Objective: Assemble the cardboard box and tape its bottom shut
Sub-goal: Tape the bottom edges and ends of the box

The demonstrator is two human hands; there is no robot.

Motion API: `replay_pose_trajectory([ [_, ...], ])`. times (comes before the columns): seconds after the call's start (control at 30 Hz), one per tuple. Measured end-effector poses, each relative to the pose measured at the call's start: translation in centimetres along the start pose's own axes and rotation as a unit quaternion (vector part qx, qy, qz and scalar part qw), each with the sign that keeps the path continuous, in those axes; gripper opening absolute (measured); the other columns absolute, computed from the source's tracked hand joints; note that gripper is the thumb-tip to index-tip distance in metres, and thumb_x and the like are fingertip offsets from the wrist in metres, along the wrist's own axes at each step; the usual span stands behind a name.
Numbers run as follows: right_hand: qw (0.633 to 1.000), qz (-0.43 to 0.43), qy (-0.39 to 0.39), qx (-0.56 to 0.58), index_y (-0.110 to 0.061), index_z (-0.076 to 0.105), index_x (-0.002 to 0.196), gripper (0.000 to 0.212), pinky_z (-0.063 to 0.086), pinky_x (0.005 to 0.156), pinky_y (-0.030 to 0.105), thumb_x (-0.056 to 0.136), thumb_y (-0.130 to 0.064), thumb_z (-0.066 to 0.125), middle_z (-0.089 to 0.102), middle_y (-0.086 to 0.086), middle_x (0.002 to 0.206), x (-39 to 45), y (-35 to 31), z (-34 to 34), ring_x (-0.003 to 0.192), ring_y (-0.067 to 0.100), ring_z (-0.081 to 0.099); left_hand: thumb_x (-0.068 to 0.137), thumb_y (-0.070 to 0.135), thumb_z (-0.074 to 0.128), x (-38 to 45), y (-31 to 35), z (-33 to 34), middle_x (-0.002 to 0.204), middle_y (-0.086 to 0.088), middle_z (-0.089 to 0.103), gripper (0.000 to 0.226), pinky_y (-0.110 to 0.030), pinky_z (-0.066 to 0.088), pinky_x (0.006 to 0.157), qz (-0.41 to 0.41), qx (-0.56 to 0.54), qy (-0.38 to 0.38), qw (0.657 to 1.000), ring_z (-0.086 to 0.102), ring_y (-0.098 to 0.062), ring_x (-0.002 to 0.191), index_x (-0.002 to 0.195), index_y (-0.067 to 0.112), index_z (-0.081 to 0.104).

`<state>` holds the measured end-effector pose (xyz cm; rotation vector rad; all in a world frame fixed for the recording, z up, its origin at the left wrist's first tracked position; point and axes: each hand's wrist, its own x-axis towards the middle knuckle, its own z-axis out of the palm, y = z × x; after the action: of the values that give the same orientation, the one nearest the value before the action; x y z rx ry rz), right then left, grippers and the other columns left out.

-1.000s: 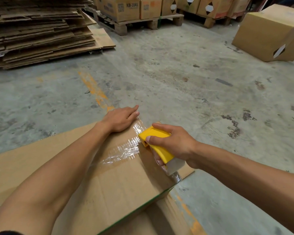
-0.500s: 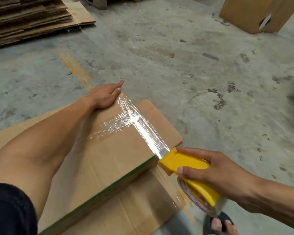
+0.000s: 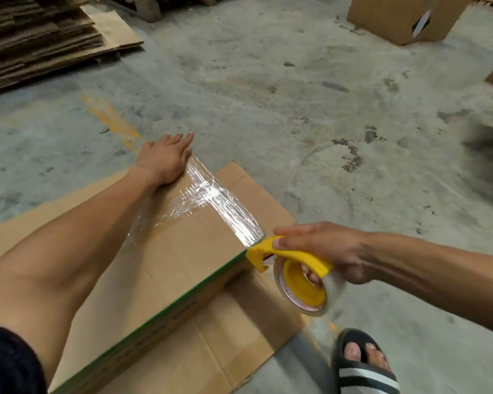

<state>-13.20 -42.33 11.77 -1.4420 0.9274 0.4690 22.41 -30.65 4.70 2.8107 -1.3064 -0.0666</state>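
The brown cardboard box point(image 3: 165, 263) stands bottom up on the concrete floor, with a green-edged near rim. A shiny strip of clear tape point(image 3: 225, 206) runs across its flaps from the far edge to the near edge and crosses another strip along the seam. My left hand point(image 3: 165, 157) lies flat, palm down, on the far edge, beside the strip's far end. At the box's near edge my right hand point(image 3: 328, 251) grips the yellow tape dispenser point(image 3: 296, 268). The tape still joins its blade. The clear roll hangs below the handle.
A loose flap point(image 3: 211, 342) lies flat on the floor in front of the box. My sandalled foot point(image 3: 362, 362) stands at the lower right. Flat cardboard sheets point(image 3: 40, 41) are stacked at the back left. An assembled box point(image 3: 404, 18) stands at the back right.
My right hand has drawn the dispenser from beside my left hand across the box to the near edge, laying a strip of tape. My left hand stayed flat at the far edge.
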Motion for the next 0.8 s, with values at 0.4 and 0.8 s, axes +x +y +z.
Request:
replay_pose_trajectory([
  [0.4, 0.993, 0.034, 0.097, -0.049, -0.007, 0.068, 0.116, 0.037, 0.053, 0.052, 0.029, 0.082, -0.019, 0.076, 0.070, 0.014, 0.080, 3.4, 1.5, -3.8, 0.046, 0.017, 0.059, 0.090, 0.068, 0.024, -11.0, 9.2, 0.6, 0.157, 0.005, 0.034, 0.074, -0.042, 0.001, 0.121, 0.214, -0.055, -0.024, 0.975, 0.015, -0.018, 0.150, 0.151, 0.027, 0.033],
  [0.8, 0.984, -0.051, 0.150, -0.084, -0.020, 0.061, 0.132, 0.057, 0.058, 0.065, 0.033, 0.079, -0.027, 0.080, 0.066, 0.009, 0.116, 4.7, -2.9, -4.9, 0.087, 0.025, 0.067, 0.094, 0.039, 0.036, -13.6, 16.0, 2.1, 0.096, 0.005, 0.066, 0.038, -0.052, 0.015, 0.116, 0.232, 0.002, 0.016, 0.973, 0.054, -0.022, 0.107, 0.097, 0.022, 0.070],
])
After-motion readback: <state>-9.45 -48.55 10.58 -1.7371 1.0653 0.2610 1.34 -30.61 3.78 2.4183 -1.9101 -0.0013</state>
